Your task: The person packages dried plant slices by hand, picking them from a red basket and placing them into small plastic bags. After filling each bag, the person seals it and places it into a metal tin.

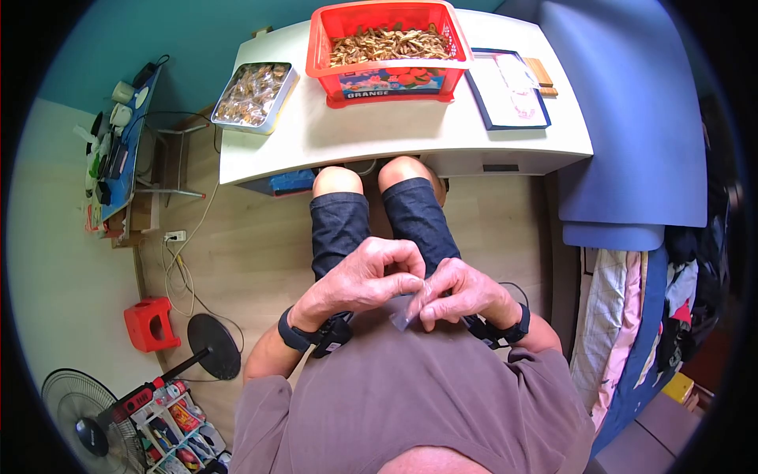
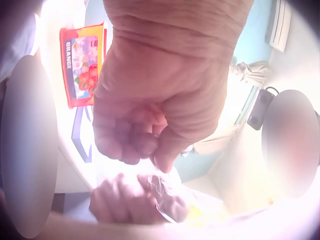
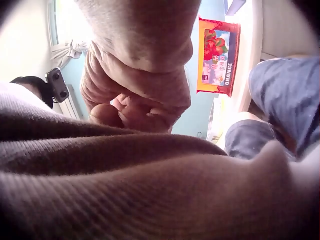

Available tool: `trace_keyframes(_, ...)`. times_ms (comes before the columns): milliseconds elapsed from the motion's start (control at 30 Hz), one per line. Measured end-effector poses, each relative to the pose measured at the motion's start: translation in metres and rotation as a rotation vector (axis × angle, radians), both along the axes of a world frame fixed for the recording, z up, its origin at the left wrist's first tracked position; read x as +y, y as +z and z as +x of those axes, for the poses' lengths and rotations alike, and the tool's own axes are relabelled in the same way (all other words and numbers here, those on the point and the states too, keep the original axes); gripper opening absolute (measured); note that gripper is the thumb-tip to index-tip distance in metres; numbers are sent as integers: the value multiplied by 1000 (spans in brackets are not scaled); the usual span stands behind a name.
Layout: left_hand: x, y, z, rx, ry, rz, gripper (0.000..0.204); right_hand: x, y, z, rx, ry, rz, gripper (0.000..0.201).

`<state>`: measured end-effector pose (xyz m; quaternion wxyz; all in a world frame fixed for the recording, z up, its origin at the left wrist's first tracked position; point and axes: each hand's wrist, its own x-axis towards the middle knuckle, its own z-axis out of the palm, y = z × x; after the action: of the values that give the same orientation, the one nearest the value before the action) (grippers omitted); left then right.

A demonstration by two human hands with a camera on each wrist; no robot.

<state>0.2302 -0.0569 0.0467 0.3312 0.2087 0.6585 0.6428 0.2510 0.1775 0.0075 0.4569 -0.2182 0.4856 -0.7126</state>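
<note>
A small clear plastic bag [image 1: 401, 314] is held low in front of the chest, above the lap. My right hand [image 1: 462, 291] grips it between thumb and curled fingers, and the bag hangs toward the shirt. Thumb and forefinger of my left hand [image 1: 365, 275] pinch together at the bag's upper edge, right beside the right fingers. The left wrist view shows the wrinkled film [image 2: 167, 197] next to the right hand [image 2: 120, 199], below the left fingertips. In the right wrist view, the curled right hand [image 3: 137, 95] hides the bag.
On the white table [image 1: 339, 138] ahead stand a red basket [image 1: 395, 83] of brown, elongated pieces, a tin [image 1: 253, 95] of small wrapped packets and a dark-rimmed tray [image 1: 509, 91]. At left are a red stool [image 1: 151, 324] and a fan [image 1: 91, 430].
</note>
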Motion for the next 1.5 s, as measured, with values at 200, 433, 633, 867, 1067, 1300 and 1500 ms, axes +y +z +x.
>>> trace_keyframes(200, -6, -11, 0, -280, 109, 26, 46, 5, 8, 0, -36, -259, 74, 23)
trace_keyframes(433, -4, -26, 0, -457, -64, 69, 50, 7, 3, -1, 100, -275, 144, 24)
trace_keyframes(633, -3, -18, -4, -461, -110, -12, 36, 3, 4, -2, 593, -143, 228, 17)
trace_keyframes(867, -2, -26, -2, -281, -281, -131, 38, -2, 9, 1, 796, -74, 292, 18)
trace_keyframes(1067, -6, -24, 0, -246, -179, -135, 37, -4, 8, 4, 705, -178, 266, 17)
trace_keyframes(1300, -9, -30, 6, -274, -91, 21, 32, -11, 14, 12, 742, -385, 310, 14)
trace_keyframes(1500, -11, -33, 6, -232, -53, 62, 28, -15, 13, 13, 805, -534, 292, 12)
